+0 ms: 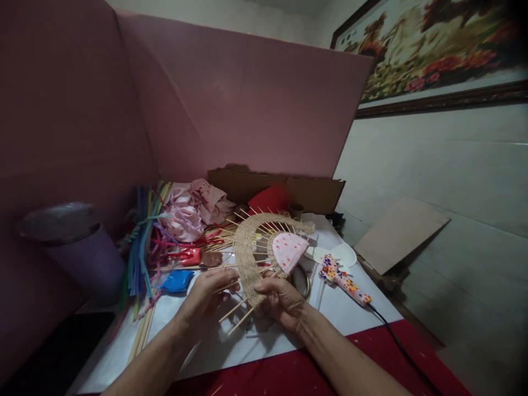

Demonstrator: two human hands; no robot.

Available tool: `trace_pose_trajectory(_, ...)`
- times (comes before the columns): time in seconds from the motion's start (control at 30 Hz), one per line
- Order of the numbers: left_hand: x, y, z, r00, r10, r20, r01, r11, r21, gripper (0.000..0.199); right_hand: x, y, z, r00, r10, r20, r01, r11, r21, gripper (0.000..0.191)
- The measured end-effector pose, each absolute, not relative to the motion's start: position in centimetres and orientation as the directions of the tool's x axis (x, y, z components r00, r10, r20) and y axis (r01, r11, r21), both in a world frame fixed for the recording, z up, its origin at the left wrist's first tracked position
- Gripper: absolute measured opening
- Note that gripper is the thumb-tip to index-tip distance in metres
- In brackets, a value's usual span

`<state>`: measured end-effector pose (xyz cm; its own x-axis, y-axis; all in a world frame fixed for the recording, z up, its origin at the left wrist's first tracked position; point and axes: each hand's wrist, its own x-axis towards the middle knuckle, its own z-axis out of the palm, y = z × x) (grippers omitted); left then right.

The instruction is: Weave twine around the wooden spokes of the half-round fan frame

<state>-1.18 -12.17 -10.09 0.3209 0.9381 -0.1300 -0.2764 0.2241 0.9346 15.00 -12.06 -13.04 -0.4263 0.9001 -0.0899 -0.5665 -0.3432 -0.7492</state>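
A woven fan-shaped piece [246, 250], with a curved band of tan cord on thin sticks, is held up above the table. At its inner side sits a half-round pad [289, 250] of pink patterned cloth. My right hand [282, 300] grips the lower end of the woven band, thumb on top. To its left, my left hand [212, 289] has its fingers closed around a thin stick at the band's outer edge; some of its fingertips are hidden. Bare stick ends stick out below, between the hands.
A flower-patterned glue gun [344, 280] with a black cord lies at right. Pink cloth [185, 212], pipe cleaners [142, 242], a blue packet [177, 280] and sticks lie at left. A purple bin [88, 261] stands far left. Cardboard [317, 192] is behind.
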Motion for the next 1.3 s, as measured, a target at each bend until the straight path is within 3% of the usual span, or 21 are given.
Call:
trace_pose_trajectory(0.17,-1.7,-12.1,-9.8,0.386,0.912,-0.137,-0.256,0.249,0.934,0.011,15.1,-12.2,-12.9,-0.461,0.884,-0.076,-0.551,-0.352,-0.757,0.038)
trace_pose_trajectory(0.53,-1.1,-12.0,-10.3,0.335,0.939,-0.074,-0.177,0.140,0.974,0.023,15.2,-12.3,-12.9,-0.498,0.863,-0.084,-0.515,-0.372,-0.773,0.043)
trace_pose_trajectory(0.93,-0.8,-12.1,-10.4,0.209,0.969,-0.129,-0.223,0.176,0.959,0.024,15.2,-12.2,-13.1,-0.492,0.867,-0.084,-0.528,-0.373,-0.763,0.040)
trace_pose_trajectory(1.3,-0.6,-12.4,-10.1,0.287,0.950,-0.125,-0.278,0.207,0.938,0.027,15.1,-12.1,-13.4,-0.486,0.871,-0.070,-0.520,-0.353,-0.778,0.039)
